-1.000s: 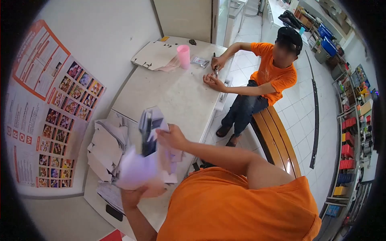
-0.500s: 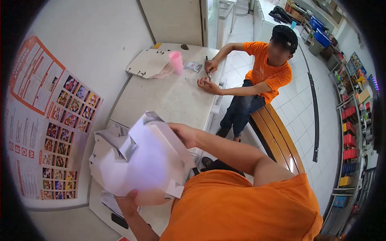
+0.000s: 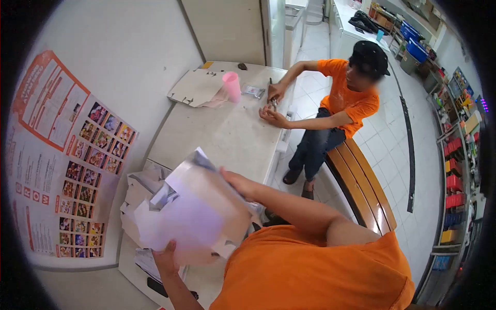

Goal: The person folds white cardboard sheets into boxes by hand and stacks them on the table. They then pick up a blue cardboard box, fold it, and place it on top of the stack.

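Observation:
I hold a bundle of pale, loosely stacked card sheets (image 3: 206,206) with cut and folded edges, tilted over the table at the left. My left hand (image 3: 165,257) grips its lower left edge, the thumb lying on the front sheet. At the upper right edge is my right hand (image 3: 238,184), its fingers partly hidden behind the sheets. More crumpled card (image 3: 135,199) lies behind the bundle against the wall side. Beneath, near my left forearm, are papers (image 3: 146,261) and a dark phone-like object (image 3: 157,286).
A pink cup (image 3: 232,87), a small silver packet (image 3: 253,91) and a torn card sheet (image 3: 196,89) lie on the white table (image 3: 206,129). Across it, a person in orange (image 3: 346,93) sits on a wooden bench (image 3: 356,186), handling a small object. Posters (image 3: 77,165) cover the wall.
The bundle has tilted, so its front sheet shows flatter, and my right hand has shifted along its edge. The seated person's head has turned. The whole view has moved slightly.

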Demonstrator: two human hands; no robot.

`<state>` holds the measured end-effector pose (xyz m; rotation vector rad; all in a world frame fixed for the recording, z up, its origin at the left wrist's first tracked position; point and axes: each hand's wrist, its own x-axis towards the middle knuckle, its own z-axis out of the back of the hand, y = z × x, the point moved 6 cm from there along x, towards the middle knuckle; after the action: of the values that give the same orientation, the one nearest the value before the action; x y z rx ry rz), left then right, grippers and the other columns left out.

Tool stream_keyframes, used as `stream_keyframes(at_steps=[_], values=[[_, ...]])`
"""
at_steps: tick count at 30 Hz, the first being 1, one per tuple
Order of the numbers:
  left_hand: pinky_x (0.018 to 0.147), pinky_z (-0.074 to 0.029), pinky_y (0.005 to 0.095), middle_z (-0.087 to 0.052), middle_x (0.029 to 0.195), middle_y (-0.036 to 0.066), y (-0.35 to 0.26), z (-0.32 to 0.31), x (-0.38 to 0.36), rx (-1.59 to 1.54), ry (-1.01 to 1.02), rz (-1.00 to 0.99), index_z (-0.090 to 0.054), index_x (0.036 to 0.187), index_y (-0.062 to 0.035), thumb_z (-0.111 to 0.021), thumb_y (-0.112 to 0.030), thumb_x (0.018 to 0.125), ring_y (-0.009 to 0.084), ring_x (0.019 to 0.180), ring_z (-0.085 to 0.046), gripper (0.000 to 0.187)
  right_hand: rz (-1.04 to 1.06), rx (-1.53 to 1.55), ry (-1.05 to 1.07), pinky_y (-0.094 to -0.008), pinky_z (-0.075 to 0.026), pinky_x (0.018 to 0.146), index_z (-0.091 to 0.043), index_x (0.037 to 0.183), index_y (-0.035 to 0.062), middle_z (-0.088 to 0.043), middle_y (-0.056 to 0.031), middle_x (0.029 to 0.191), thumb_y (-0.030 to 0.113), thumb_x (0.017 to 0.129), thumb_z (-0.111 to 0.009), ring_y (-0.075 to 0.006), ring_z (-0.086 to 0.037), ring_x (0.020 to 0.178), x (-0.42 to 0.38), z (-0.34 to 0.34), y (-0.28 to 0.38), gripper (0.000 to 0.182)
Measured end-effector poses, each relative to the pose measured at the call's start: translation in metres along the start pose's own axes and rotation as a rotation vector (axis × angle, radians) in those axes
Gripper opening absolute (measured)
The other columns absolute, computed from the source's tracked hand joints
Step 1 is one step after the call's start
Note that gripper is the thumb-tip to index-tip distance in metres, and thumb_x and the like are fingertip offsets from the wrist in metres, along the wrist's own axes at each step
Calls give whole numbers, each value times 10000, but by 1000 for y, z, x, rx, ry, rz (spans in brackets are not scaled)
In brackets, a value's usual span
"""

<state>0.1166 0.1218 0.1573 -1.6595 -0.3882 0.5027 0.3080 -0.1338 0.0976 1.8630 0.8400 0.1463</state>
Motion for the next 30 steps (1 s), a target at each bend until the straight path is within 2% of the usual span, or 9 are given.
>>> stream_keyframes(at_steps=[3,7,12,15,18,19,22,25,30], values=[[947,-487,406,-633,1164,141,-5,-3,14,488,-225,-97,-575,1233,16,-810,-117,806,289,1089,-607,505,-38,319,220,-335,-501,864,-575,1259,-20,-660,-100,1086,631,965,-476,-178,-622,957,-13,-8,-3,721],[764,-523,385,-712,960,138,-19,-84,-20,893,-61,-598,-629,1092,47,-864,-312,758,225,807,-655,544,90,224,139,-334,-467,965,-493,1348,38,-615,-77,1173,642,971,-440,-167,-574,1061,11,-21,-28,713],[575,-517,317,-708,724,104,-45,-162,-58,716,177,-528,-702,923,1,-848,-310,766,190,593,-666,378,507,347,-284,-336,-461,967,-395,1417,61,-559,-90,1185,662,977,-392,-176,-533,1104,-32,-77,-18,745],[562,-518,321,-693,663,110,-23,-145,-56,597,128,-139,-718,880,-2,-789,-252,826,177,587,-689,265,204,223,-145,-329,-426,1014,-371,1439,48,-534,-116,1275,655,998,-322,-184,-498,1166,-21,-50,-27,752],[542,-505,338,-669,654,136,-1,-144,-59,405,222,-246,-709,922,-20,-741,-209,860,219,574,-684,202,-9,187,-98,-273,-497,827,-586,1196,13,-641,-97,1015,623,1014,-329,-147,-602,935,-19,-25,-13,686],[523,-487,365,-645,649,157,-17,-156,-71,678,261,-362,-700,922,-46,-718,-193,870,272,568,-669,157,63,23,-183,-284,-503,800,-590,1153,26,-632,-77,951,611,1010,-361,-149,-599,861,-21,-23,-12,645],[515,-482,332,-636,586,54,-19,-166,-70,751,371,-452,-688,938,-34,-751,-147,821,158,520,-611,175,-61,632,-87,-317,-512,758,-584,1077,48,-593,-51,854,577,998,-448,-146,-571,757,15,-1,-73,551],[581,-509,318,-678,688,42,7,-134,-29,652,519,-137,-688,938,-21,-764,-162,817,118,621,-637,201,34,306,352,-301,-526,696,-573,1142,47,-607,-59,868,574,998,-448,-164,-595,725,46,5,-91,560],[701,-538,303,-718,947,55,49,-82,45,-8,217,-7,-660,1090,-24,-799,-227,836,116,774,-651,354,-44,223,53,-307,-558,723,-555,1248,26,-652,-96,1027,542,995,-480,-206,-653,831,4,-64,-43,580]])
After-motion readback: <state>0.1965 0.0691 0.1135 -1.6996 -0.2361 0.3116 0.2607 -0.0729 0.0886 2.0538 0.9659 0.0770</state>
